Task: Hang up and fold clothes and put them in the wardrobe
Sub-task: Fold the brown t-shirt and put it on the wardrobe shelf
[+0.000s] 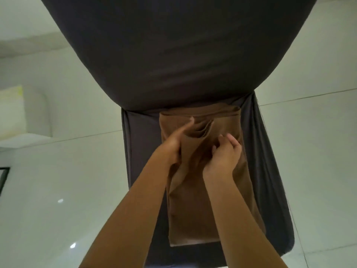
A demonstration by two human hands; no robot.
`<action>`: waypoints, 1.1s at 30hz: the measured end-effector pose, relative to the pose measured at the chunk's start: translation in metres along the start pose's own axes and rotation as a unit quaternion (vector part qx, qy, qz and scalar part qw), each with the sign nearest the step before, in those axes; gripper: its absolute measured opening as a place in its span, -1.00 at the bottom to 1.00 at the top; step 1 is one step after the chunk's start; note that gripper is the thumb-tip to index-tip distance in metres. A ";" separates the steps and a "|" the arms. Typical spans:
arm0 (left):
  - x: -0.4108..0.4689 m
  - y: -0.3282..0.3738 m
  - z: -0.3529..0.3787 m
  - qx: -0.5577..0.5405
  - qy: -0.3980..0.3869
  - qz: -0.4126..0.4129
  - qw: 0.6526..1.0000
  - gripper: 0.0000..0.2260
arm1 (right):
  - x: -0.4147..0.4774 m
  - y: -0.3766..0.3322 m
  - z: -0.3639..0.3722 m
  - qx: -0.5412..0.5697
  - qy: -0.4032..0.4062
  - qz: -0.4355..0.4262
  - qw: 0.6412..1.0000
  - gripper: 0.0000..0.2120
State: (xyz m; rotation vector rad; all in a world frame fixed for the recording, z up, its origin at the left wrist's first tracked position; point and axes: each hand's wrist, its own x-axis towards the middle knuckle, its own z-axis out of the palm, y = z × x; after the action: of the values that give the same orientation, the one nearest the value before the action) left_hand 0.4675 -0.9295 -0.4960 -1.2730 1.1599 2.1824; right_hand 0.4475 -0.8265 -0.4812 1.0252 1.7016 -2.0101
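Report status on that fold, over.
Left hand on the fold, finger straight. Right hand pinching the brown garment. Garment partly folded, lying on dark grey cloth. Nothing in the way.

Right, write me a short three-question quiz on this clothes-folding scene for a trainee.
1. True or false: the brown garment lies on a dark grey cloth.
2. The fingers of the right hand on the garment are: A curled, B flat and straight, C off the fabric entirely.
3. Fill in: the pale floor around the cloth is laid with large ____.

Key: 1 true; 2 A; 3 tiles.
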 end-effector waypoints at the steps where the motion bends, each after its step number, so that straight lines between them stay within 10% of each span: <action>1: -0.002 -0.003 0.001 -0.049 0.022 0.015 0.998 -0.51 | 0.006 -0.004 -0.002 -0.050 -0.006 -0.005 0.999 -0.81; 6: -0.011 -0.044 -0.035 -0.120 0.128 0.138 0.975 -0.32 | 0.039 -0.013 -0.024 -0.293 -0.037 -0.210 0.932 -0.68; 12: -0.013 -0.076 -0.023 0.159 0.194 0.255 0.934 -0.32 | 0.053 -0.015 -0.037 -0.418 -0.032 -0.227 0.879 -0.58; 18: -0.008 -0.068 -0.010 0.148 0.300 0.268 0.903 -0.92 | 0.054 -0.019 -0.037 -0.383 -0.050 -0.244 0.890 -0.81; 25: -0.004 -0.057 -0.014 -0.006 0.306 0.227 0.925 -0.62 | 0.066 -0.027 -0.037 -0.368 -0.073 -0.213 0.902 -0.88; 33: -0.006 -0.045 -0.018 -0.050 0.272 0.262 0.924 -0.77 | 0.071 -0.047 -0.029 -0.275 -0.105 -0.195 0.935 -0.91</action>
State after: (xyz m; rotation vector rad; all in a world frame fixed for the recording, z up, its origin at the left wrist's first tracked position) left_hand 0.5099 -0.9157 -0.5166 -1.8674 1.7962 2.3306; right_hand 0.3774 -0.7735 -0.4973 0.2894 2.2804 -1.5948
